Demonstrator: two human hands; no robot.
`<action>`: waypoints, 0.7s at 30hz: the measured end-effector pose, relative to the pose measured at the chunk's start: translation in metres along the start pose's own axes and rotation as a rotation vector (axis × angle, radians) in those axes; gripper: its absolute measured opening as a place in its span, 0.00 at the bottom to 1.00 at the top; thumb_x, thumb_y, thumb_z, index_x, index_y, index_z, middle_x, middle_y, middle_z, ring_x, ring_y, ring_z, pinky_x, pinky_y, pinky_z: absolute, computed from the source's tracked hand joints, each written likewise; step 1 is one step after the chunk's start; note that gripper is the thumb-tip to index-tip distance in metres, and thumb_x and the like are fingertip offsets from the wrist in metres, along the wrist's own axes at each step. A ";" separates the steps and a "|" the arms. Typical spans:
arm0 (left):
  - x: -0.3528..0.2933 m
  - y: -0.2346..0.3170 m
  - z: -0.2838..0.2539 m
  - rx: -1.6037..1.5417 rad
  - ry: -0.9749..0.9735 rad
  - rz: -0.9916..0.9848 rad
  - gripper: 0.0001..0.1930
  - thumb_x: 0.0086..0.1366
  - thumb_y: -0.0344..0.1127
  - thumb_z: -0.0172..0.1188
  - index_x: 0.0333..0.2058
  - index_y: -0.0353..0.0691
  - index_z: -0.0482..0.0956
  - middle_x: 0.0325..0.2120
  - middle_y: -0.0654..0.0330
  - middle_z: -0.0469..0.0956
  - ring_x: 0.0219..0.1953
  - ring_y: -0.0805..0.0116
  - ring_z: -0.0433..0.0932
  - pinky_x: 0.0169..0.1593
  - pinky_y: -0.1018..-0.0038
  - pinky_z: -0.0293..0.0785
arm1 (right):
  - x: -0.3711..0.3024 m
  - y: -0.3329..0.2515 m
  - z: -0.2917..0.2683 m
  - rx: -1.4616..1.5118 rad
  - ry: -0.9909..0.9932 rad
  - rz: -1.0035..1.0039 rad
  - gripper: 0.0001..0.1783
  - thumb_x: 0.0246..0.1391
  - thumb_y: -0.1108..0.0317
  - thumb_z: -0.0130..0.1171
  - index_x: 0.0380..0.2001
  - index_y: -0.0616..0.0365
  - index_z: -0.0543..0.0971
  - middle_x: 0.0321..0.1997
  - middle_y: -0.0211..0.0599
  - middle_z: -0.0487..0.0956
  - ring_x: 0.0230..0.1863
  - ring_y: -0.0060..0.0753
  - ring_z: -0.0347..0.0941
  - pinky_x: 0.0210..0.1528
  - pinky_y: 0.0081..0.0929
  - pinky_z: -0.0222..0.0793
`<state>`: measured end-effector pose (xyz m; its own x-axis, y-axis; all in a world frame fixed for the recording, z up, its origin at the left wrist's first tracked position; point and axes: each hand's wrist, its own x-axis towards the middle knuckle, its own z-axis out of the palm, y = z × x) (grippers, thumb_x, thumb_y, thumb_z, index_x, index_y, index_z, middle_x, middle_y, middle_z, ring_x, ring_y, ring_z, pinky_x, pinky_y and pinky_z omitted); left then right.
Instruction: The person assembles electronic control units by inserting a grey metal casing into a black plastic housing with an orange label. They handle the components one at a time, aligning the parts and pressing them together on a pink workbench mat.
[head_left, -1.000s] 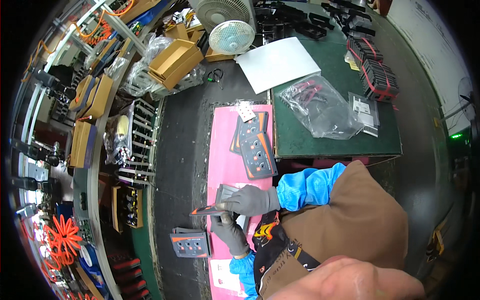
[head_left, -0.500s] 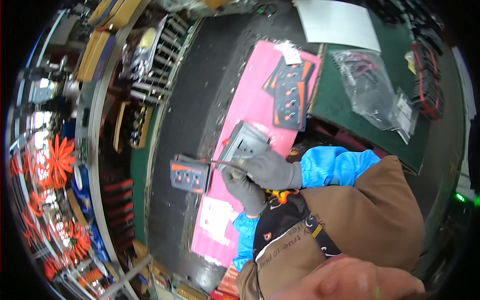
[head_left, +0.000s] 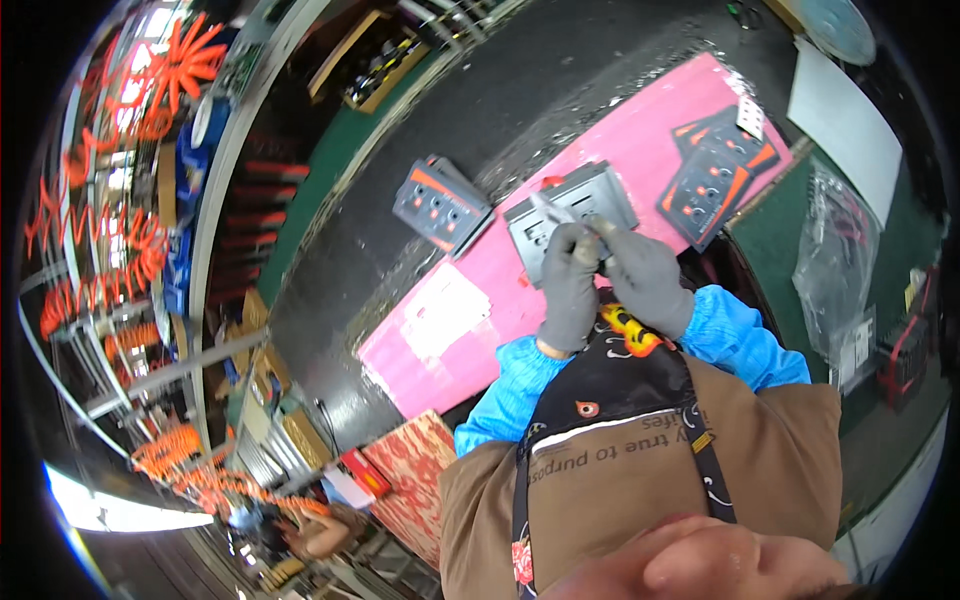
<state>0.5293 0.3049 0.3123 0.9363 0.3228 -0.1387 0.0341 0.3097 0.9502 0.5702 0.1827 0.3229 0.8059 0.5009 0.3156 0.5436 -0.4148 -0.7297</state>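
Grey-gloved left hand (head_left: 568,285) and right hand (head_left: 640,275) meet, wrists bent, fingers pinching a grey panel (head_left: 570,215); pink mat (head_left: 470,320) beneath.

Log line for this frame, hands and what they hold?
left hand: on grey panel | right hand: on same panel | under: pink mat
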 end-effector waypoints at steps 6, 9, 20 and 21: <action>-0.003 -0.010 -0.009 -0.048 0.035 -0.022 0.15 0.71 0.46 0.58 0.40 0.38 0.72 0.32 0.69 0.69 0.34 0.81 0.65 0.37 0.80 0.66 | 0.005 -0.004 0.006 -0.006 0.030 -0.058 0.30 0.51 0.73 0.56 0.60 0.55 0.72 0.36 0.42 0.80 0.35 0.46 0.78 0.34 0.40 0.73; -0.008 0.007 -0.001 0.054 0.104 0.015 0.11 0.72 0.39 0.56 0.40 0.36 0.72 0.32 0.69 0.70 0.33 0.81 0.66 0.36 0.80 0.66 | 0.008 -0.005 0.007 -0.077 0.016 -0.070 0.29 0.52 0.73 0.56 0.60 0.56 0.72 0.37 0.41 0.80 0.34 0.45 0.78 0.32 0.39 0.73; 0.000 0.018 -0.017 0.336 0.107 0.085 0.07 0.69 0.33 0.58 0.34 0.36 0.73 0.22 0.64 0.73 0.22 0.79 0.72 0.24 0.78 0.69 | 0.013 -0.018 -0.002 0.902 -0.143 0.438 0.26 0.63 0.66 0.53 0.63 0.63 0.68 0.33 0.34 0.77 0.31 0.18 0.73 0.30 0.23 0.72; -0.001 0.019 -0.018 0.264 0.050 0.023 0.08 0.70 0.34 0.57 0.36 0.35 0.73 0.23 0.64 0.74 0.23 0.78 0.73 0.25 0.79 0.70 | 0.015 -0.017 -0.004 0.896 -0.179 0.465 0.26 0.63 0.65 0.52 0.62 0.63 0.68 0.32 0.35 0.77 0.30 0.19 0.73 0.29 0.22 0.72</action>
<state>0.5230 0.3271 0.3259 0.9197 0.3729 -0.1232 0.1085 0.0601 0.9923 0.5735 0.1944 0.3422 0.8055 0.5718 -0.1556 -0.2478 0.0865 -0.9649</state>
